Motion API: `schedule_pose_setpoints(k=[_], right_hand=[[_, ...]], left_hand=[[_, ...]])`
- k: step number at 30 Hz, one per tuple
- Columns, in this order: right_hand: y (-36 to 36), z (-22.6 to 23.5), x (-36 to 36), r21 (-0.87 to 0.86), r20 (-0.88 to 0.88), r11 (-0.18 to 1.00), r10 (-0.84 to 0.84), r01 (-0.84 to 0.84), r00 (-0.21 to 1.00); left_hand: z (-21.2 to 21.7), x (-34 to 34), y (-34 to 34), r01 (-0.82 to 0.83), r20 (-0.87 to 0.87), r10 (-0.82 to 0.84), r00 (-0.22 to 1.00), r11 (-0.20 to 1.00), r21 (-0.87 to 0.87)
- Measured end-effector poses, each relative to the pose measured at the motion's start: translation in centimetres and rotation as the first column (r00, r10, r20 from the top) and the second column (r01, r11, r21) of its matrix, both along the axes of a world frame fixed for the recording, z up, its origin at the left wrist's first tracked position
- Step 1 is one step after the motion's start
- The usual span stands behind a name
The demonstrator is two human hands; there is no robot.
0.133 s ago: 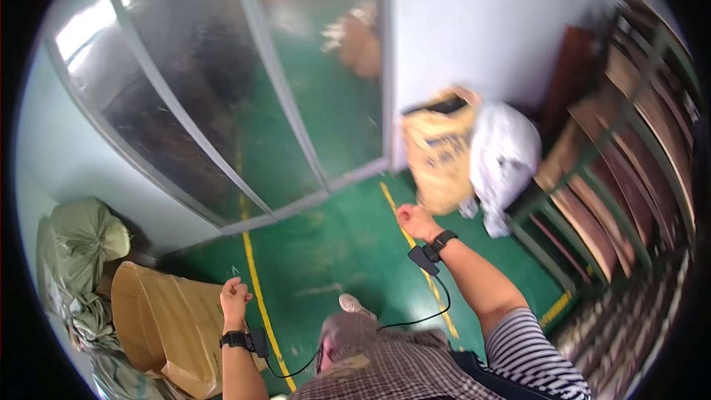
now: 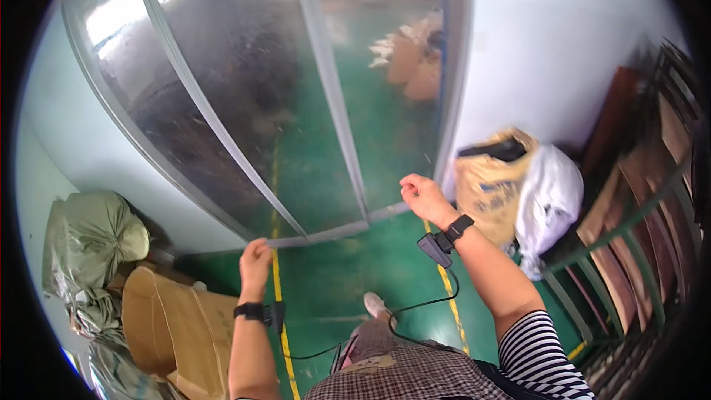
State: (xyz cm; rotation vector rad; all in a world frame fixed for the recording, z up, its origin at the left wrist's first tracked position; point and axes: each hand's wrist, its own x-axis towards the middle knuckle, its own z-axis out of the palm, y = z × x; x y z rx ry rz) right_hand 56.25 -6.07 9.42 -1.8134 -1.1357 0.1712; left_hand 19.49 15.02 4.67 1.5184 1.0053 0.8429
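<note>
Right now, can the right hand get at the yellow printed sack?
Likely yes, perhaps with a step: nothing visible stands between the right hand and the yellow printed sack.

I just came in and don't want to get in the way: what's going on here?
A person faces the clear panels, hands held out in front. The left hand and right hand show nothing held, fingers loosely curled. On the left is an open box, with a green sack beyond it; on the right, a yellow bag is beside a white bag. Neither hand appears to touch anything.
</note>
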Motion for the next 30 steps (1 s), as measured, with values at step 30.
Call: schedule_pose_setpoints(k=[30], right_hand=[[52.0, 8.7, 61.1, 0.231, 0.671, 0.448, -0.716, 0.864, 0.192]], left_hand=[[2.7, 31.2, 75.1, -0.308, -0.235, 0.922, -0.306, 0.138, 0.942]])
